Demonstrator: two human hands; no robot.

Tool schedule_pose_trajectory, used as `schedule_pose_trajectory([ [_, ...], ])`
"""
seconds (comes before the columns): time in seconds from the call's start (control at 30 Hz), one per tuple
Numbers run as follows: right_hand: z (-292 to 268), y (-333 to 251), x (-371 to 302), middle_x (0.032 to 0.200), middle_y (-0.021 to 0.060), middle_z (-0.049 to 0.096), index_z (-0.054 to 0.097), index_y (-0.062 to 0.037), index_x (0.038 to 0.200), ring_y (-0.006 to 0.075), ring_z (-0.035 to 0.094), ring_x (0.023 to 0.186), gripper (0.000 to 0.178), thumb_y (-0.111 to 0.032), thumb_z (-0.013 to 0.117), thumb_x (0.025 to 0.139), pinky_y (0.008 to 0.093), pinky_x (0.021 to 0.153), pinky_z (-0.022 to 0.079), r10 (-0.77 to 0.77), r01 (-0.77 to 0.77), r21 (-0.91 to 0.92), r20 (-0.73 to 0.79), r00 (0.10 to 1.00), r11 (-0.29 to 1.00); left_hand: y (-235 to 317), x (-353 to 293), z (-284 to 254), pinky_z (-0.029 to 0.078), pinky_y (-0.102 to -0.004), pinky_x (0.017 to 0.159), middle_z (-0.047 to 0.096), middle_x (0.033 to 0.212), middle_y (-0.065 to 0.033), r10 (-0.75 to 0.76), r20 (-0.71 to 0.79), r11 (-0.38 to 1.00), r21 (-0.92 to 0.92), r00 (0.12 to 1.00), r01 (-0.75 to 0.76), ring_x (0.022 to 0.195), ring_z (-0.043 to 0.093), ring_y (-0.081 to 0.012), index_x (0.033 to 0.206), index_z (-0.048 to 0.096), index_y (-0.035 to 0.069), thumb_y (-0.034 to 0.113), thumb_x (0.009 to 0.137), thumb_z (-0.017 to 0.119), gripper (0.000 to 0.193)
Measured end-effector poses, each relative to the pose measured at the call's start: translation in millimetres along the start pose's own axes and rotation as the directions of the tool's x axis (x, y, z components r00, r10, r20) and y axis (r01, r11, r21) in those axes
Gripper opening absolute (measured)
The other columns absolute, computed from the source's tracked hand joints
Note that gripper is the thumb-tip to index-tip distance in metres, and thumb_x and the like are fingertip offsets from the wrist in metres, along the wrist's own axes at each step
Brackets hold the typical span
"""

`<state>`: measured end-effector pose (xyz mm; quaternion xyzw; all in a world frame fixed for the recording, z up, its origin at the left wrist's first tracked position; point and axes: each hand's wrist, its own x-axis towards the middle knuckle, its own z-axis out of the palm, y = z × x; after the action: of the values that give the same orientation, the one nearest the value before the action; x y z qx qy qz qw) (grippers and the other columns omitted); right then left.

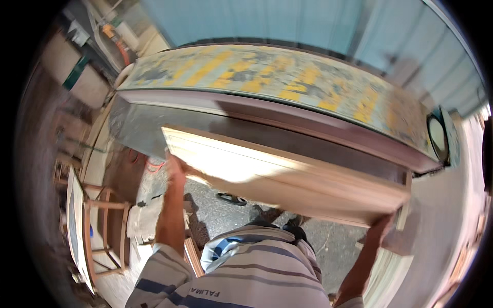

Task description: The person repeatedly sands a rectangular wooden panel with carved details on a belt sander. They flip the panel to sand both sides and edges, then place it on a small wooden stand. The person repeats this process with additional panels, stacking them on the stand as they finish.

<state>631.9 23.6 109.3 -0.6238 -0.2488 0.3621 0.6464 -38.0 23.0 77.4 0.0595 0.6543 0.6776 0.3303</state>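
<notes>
A long, pale wooden panel [241, 164] is held up in front of my body, tilted, with its left part brightly lit. My left hand [175, 168] is closed on its left end, slightly blurred. My right hand [381, 228] grips the lower right corner; its fingers are partly hidden behind the wood. Just beyond the panel is a grey metal work table [146, 120], which the panel partly covers. Behind that runs a long machine housing [246, 72] with a worn top in yellow stripes. Whether the panel touches the table, I cannot tell.
A round dark-rimmed part [437, 134] is at the machine's right end. Stacked boards [393, 274] are at lower right. A wooden frame like a stool [108, 205] stands at left, and an orange-red hose [154, 165] lies near my left hand. Blue-green corrugated sheeting [257, 20] rises behind the machine.
</notes>
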Motion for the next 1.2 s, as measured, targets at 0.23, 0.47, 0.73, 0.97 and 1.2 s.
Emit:
schedule_pose_trajectory([
  [0.23,-2.4,30.5,70.1,0.115,0.0124,0.051,0.045,-0.0031,0.122,0.0237,0.053,0.099,0.048,-0.040,0.037,0.093,0.0400,0.085,0.047,-0.186,0.182,-0.058,-0.080,0.979,0.982,1.7,-32.1,52.5,0.044,-0.0326,0.084,0.057,0.113,-0.0035,-0.036,-0.056,0.939,-0.343,0.998,0.014,0.101,0.054,-0.0185,0.122,0.049,0.012,0.045,0.090,0.045,0.046],
  [0.47,-36.1,69.2,103.1,0.106,0.0103,0.051,0.044,-0.0059,0.117,0.0257,0.054,0.099,0.052,-0.049,0.042,0.089,0.0414,0.087,0.046,-0.401,0.379,-0.353,0.013,0.916,0.855,-14.2,-34.3,53.1,0.042,-0.0330,0.087,0.055,0.118,-0.0050,-0.024,-0.085,0.979,-0.205,0.996,0.006,0.103,0.054,-0.0202,0.125,0.047,0.008,0.046,0.089,0.046,0.052],
  [0.73,-70.3,91.0,111.7,0.101,0.0093,0.051,0.041,-0.0080,0.121,0.0221,0.053,0.094,0.041,-0.035,0.048,0.091,0.0383,0.083,0.047,-0.402,0.397,-0.429,0.084,0.912,0.811,58.3,-78.3,43.3,0.034,-0.0380,0.100,0.049,0.121,-0.0098,0.125,0.173,0.908,-0.418,0.977,-0.042,0.114,0.047,-0.0246,0.128,0.038,0.004,0.048,0.093,0.040,0.057],
  [0.97,-62.7,86.4,89.3,0.118,0.0102,0.054,0.043,-0.0080,0.127,0.0267,0.053,0.102,0.049,-0.044,0.037,0.094,0.0406,0.088,0.044,-0.125,0.128,0.085,-0.042,0.991,0.988,64.2,-61.3,42.7,0.032,-0.0346,0.099,0.053,0.114,-0.0098,0.266,0.262,0.962,-0.013,0.928,-0.273,0.110,0.048,-0.0211,0.121,0.047,0.002,0.033,0.089,0.051,0.044],
  [1.2,10.2,-76.5,11.7,0.117,0.0068,0.053,0.045,-0.0018,0.126,0.0166,0.046,0.111,0.054,-0.042,0.044,0.091,0.0347,0.096,0.031,-0.002,0.065,0.280,-0.221,0.975,0.958,73.9,-68.7,36.0,0.030,-0.0369,0.099,0.050,0.117,-0.0078,0.254,0.118,0.958,-0.171,0.960,-0.232,0.114,0.047,-0.0216,0.120,0.045,0.003,0.039,0.090,0.049,0.047],
])
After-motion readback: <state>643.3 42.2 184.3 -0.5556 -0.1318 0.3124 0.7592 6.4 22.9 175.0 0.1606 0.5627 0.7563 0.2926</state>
